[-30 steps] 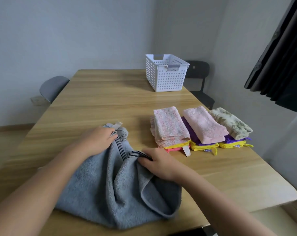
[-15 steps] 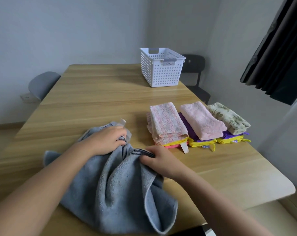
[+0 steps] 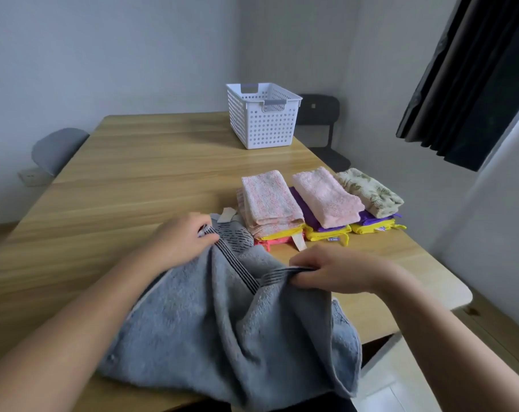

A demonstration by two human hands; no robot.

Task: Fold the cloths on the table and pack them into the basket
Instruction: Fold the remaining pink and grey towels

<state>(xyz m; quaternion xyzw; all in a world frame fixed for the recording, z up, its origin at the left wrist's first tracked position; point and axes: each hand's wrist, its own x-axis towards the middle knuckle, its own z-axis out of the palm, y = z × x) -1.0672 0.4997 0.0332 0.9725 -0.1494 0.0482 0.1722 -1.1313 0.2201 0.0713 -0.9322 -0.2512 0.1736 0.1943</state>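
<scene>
- Left hand (image 3: 181, 243) and right hand (image 3: 335, 273) each pinch the striped hem of the grey towel (image 3: 222, 322) at the table's (image 3: 133, 173) near edge, likely to spread it for folding.
- The basket (image 3: 262, 120) waits at the far end.

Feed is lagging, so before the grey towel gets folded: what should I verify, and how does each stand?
1. The left hand grips the grey towel's striped edge: ok.
2. The right hand pinches that edge too: ok.
3. Towel flat: not ok, bunched, part hangs off the table's near edge.
4. Towel clear of the folded stacks: cannot tell, its end reaches the leftmost.
5. The basket upright, open top: ok.
</scene>
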